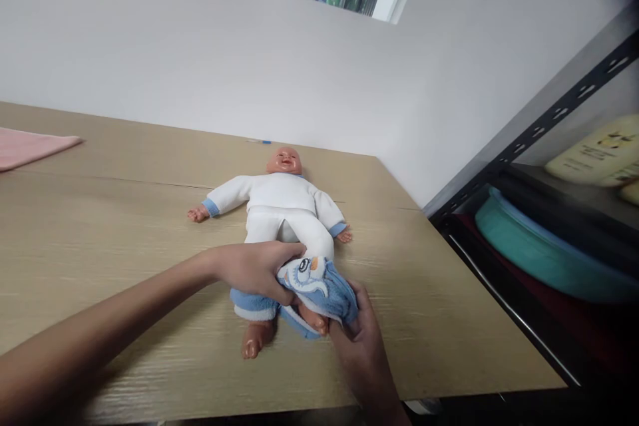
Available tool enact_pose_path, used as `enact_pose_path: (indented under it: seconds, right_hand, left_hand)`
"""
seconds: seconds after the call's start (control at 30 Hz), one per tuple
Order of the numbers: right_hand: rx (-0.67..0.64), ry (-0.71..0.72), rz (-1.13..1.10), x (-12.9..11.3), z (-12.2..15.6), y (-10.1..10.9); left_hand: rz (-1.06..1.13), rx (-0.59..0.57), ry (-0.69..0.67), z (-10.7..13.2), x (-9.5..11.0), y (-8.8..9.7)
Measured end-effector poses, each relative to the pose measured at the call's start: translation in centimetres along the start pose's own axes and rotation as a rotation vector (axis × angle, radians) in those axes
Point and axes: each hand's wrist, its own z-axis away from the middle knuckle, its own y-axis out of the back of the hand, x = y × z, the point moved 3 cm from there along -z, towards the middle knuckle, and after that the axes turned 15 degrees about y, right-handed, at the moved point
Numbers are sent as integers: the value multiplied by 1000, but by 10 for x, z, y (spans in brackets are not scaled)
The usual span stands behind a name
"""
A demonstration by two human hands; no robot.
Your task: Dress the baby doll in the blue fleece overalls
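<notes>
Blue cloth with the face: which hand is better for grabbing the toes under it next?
Probably the right hand: it's beside those toes, while the left hand holds the blue cloth farther up.

A person's slim, bare left forearm (134,309) narrows smoothly toward a bare left hand (254,271); to the right of that left hand appears a bare right hand (363,349) with slender, rounded fingers (365,303).

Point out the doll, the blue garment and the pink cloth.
Doll (281,194): head view, on its white torso.
Blue garment (340,289): head view, on its bunched blue fabric.
Pink cloth (32,148): head view, on its upper surface.
</notes>
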Motion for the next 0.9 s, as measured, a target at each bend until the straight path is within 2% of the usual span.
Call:
enact_pose_path:
  seconds: [0.17, 0.3, 0.37, 0.43, 0.53, 0.63, 0.73, 0.8, 0.9]
  right_hand:
    - [-153, 136, 141, -11, -32, 7]
    - [-324, 425, 356, -41, -65, 9]
    - [-436, 516, 376, -54, -84, 11]
    - [-586, 504, 323, -59, -101, 14]
    - [-751, 376, 215, -50, -119, 19]
    - [-790, 301, 124, -33, -123, 24]
    - [-832, 297, 76, -19, -117, 27]
    - [-865, 299, 64, -15, -113, 27]
    - [-871, 351, 61, -14, -112, 26]
  left_hand:
    - [1, 12, -87, -1, 1, 6]
    - [-61, 36, -94, 1, -1, 14]
    - [-55, 55, -102, 1, -1, 18]
    - [-26, 56, -96, 1, -1, 20]
    - [-20, 88, -89, -1, -1, 20]
    - [-177, 244, -140, 4, -3, 16]
    - [-320, 428, -144, 18, -15, 12]
    - [-294, 508, -123, 30, -31, 10]
    - [-138, 527, -79, 42, -58, 8]
